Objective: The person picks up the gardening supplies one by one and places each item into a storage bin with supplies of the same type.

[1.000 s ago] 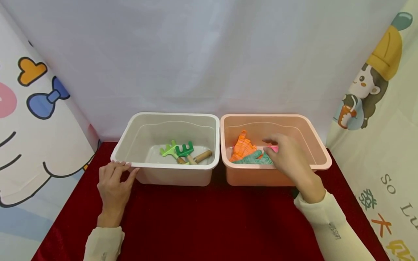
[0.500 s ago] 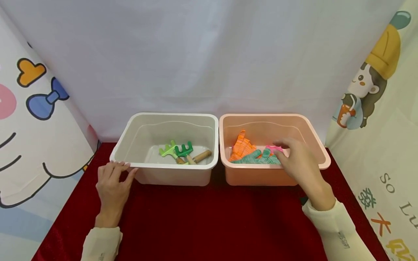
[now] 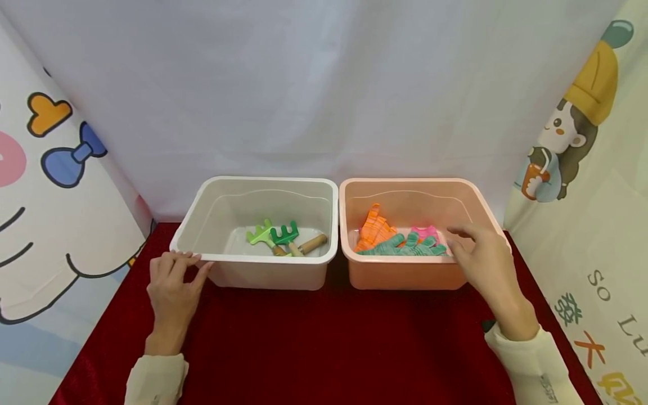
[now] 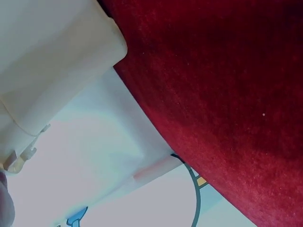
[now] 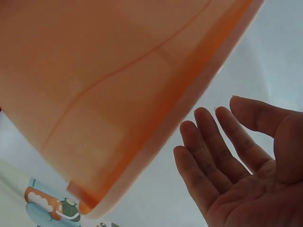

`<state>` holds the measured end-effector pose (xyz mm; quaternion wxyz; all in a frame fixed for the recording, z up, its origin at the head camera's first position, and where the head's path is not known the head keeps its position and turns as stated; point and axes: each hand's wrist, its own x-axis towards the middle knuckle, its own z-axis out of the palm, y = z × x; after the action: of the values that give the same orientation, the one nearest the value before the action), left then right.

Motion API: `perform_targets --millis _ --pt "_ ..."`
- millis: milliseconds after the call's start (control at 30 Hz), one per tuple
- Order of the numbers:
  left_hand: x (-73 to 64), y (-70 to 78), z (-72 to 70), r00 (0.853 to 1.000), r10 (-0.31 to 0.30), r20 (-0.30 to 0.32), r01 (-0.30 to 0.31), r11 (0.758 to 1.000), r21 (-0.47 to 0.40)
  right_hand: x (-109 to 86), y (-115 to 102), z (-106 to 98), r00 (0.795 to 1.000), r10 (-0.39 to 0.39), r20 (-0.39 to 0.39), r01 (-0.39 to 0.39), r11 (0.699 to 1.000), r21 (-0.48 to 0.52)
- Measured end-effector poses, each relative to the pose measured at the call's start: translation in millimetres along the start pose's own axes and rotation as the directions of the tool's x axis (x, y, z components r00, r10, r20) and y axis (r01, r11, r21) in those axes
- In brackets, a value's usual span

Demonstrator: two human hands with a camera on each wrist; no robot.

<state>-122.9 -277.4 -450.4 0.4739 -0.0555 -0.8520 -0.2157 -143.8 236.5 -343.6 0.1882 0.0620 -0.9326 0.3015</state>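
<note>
My left hand holds the front left corner of a whitish plastic bin, fingers over the rim and thumb at its front face. In the left wrist view only a sliver of a finger shows beside that bin. Over the right front corner of a peach-coloured bin hovers my right hand, fingers apart and slightly bent, nothing between them. The right wrist view shows its palm and spread fingers near the bin's rim. Inside lie an orange glove, a green glove and something pink.
The whitish bin contains a light green hand rake, a dark green hand rake and a wooden handle. Both bins stand side by side on a red cloth. A white curtain hangs close behind, with printed cloths at both sides.
My right hand has moved right and nearer to me, from over the gloves to the peach bin's corner, uncovering the green glove and the pink thing. My left hand has stayed put.
</note>
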Motion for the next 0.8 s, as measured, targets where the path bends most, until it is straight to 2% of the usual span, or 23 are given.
perform_targets --millis 167,333,600,800 --pt "1.0 1.5 -3.8 1.000 -0.012 0.026 0.012 1.000 -0.011 -5.8 9 -1 0.999 0.020 -0.035 -0.019 1.000 0.025" --pt "-1.4 1.7 -6.9 0.999 -0.002 0.052 0.005 0.998 -0.062 -13.5 18 -3 0.997 0.037 -0.073 -0.033 0.998 0.056" --pt "-6.2 1.4 -9.9 0.996 0.019 0.084 -0.011 0.994 -0.105 -22.1 29 -2 0.979 -0.006 -0.204 0.018 0.998 0.055" --pt "-7.3 2.3 -12.2 0.994 0.036 0.107 -0.024 0.993 -0.118 -28.2 39 -1 0.975 0.011 -0.220 0.005 0.997 0.074"
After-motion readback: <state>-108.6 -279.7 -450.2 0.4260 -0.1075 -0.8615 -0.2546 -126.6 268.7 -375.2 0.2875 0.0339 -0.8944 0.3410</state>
